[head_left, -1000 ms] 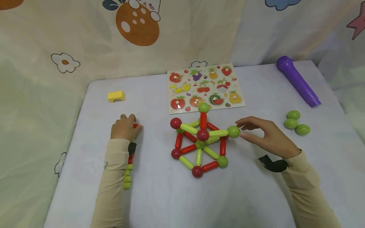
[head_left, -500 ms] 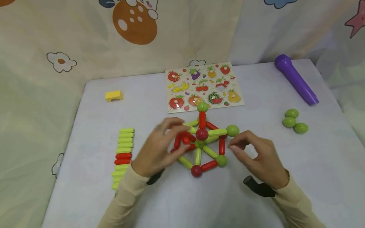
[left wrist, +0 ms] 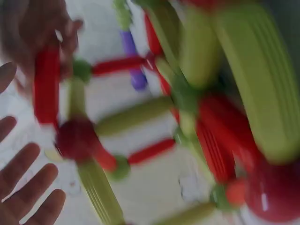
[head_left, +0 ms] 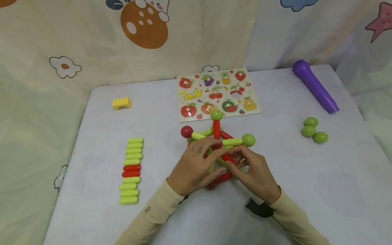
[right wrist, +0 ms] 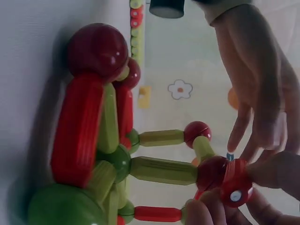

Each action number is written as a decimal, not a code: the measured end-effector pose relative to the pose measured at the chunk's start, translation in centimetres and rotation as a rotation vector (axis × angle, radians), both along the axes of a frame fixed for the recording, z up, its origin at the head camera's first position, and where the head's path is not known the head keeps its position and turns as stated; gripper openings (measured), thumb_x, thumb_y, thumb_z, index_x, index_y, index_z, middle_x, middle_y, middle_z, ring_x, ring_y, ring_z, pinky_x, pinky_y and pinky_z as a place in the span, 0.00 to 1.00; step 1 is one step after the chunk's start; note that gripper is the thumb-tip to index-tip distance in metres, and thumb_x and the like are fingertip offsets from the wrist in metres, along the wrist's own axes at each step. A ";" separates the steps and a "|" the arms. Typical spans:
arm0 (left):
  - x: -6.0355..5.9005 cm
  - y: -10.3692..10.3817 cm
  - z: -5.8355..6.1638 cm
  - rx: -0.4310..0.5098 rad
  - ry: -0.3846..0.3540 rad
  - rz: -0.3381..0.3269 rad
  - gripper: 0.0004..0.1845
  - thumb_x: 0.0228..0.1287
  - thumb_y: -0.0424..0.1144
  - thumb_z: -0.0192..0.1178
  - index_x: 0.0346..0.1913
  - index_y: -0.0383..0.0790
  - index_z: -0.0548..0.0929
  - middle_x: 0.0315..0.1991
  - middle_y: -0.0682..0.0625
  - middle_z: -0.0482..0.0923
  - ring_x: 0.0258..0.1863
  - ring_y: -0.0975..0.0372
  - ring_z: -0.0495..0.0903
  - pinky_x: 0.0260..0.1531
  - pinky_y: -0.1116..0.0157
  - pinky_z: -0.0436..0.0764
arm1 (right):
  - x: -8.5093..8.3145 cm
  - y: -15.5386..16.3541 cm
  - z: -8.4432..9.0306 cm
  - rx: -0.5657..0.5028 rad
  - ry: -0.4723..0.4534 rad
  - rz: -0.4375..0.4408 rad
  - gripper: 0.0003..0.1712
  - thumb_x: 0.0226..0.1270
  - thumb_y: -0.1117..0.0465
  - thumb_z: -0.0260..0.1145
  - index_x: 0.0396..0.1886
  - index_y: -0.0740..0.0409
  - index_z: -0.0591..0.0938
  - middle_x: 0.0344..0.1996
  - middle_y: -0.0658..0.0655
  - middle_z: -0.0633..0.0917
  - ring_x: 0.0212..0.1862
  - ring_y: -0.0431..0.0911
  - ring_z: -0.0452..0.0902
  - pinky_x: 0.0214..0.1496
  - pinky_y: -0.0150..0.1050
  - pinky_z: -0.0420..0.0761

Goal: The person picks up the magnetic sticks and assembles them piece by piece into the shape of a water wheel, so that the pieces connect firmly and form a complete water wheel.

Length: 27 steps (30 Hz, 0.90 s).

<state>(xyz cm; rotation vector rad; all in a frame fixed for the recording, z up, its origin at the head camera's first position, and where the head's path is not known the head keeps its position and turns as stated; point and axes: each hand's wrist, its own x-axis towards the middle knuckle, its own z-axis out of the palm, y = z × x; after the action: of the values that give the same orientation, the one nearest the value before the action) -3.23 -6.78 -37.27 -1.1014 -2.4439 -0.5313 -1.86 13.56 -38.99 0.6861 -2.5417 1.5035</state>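
A frame of red and lime-green magnetic rods joined by red and green balls point(head_left: 248, 140) stands in the middle of the table. In the head view, my right hand point(head_left: 255, 172) pinches a loose red rod point(left wrist: 47, 86) between thumb and fingers. One end of that rod is close to a dark red ball point(right wrist: 213, 173) high on the frame; in the right wrist view its other end shows a round metal tip. My left hand point(head_left: 196, 166) is beside this ball with its fingers extended and spread point(left wrist: 21, 168). The hands hide much of the frame's centre in the head view.
At the left, lime rods point(head_left: 132, 156) and two red rods point(head_left: 131, 167) lie in a column. A yellow arched block point(head_left: 121, 103) is behind them. Farther back are a fruit puzzle board point(head_left: 218, 95) and a purple microphone-shaped object point(head_left: 315, 86). Several green balls point(head_left: 308, 130) sit at the right.
My left hand has moved right from the rod column, bringing a red rod to the frame. My right hand has moved from the green ball to the frame's middle and now pinches the rod.
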 end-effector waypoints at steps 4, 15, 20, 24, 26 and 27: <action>-0.9 -0.9 -0.2 -0.078 0.007 0.063 0.27 0.55 0.49 0.69 0.57 0.45 0.79 0.60 0.44 0.72 0.65 0.49 0.66 0.66 0.55 0.64 | 0.0 0.2 -0.2 0.031 0.025 -0.030 0.19 0.52 0.72 0.72 0.43 0.59 0.77 0.31 0.49 0.82 0.30 0.37 0.77 0.30 0.31 0.81; -1.8 -1.3 -0.7 -0.117 -0.052 0.081 0.27 0.58 0.47 0.68 0.61 0.48 0.78 0.57 0.45 0.76 0.67 0.48 0.64 0.68 0.52 0.60 | -0.2 0.3 -0.4 0.040 0.027 -0.059 0.17 0.52 0.73 0.72 0.42 0.60 0.78 0.32 0.49 0.83 0.32 0.37 0.77 0.31 0.33 0.82; -1.9 -1.3 -0.7 -0.114 -0.064 0.076 0.27 0.58 0.47 0.67 0.61 0.48 0.78 0.56 0.45 0.76 0.67 0.49 0.64 0.69 0.53 0.58 | -0.2 0.4 -0.5 0.066 0.026 -0.077 0.17 0.53 0.71 0.72 0.43 0.60 0.79 0.33 0.49 0.83 0.32 0.37 0.77 0.31 0.33 0.82; -1.9 -1.3 -0.7 -0.112 -0.060 0.071 0.27 0.57 0.47 0.68 0.61 0.48 0.77 0.58 0.44 0.74 0.67 0.48 0.64 0.68 0.53 0.60 | 0.0 1.1 -0.5 0.073 0.019 -0.091 0.16 0.56 0.71 0.70 0.45 0.60 0.79 0.35 0.48 0.83 0.32 0.37 0.77 0.31 0.32 0.81; -2.0 -1.2 -0.7 -0.108 -0.053 0.059 0.27 0.57 0.46 0.68 0.60 0.48 0.77 0.59 0.44 0.73 0.67 0.48 0.63 0.68 0.53 0.60 | 0.1 1.5 -0.5 0.063 0.018 -0.104 0.16 0.57 0.72 0.69 0.45 0.61 0.79 0.35 0.47 0.83 0.32 0.37 0.77 0.32 0.31 0.81; -2.0 -1.2 -0.7 -0.105 -0.050 0.051 0.27 0.57 0.46 0.68 0.60 0.48 0.77 0.59 0.43 0.73 0.67 0.47 0.63 0.68 0.53 0.60 | 0.1 1.7 -0.5 0.055 0.021 -0.110 0.15 0.56 0.73 0.68 0.44 0.61 0.79 0.34 0.47 0.83 0.32 0.37 0.77 0.31 0.30 0.80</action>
<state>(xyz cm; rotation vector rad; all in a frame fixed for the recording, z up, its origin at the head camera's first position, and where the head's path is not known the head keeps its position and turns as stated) -5.23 -7.93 -37.99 -1.0753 -2.5619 -0.4239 -1.75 15.26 -39.49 0.5551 -2.5681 1.3894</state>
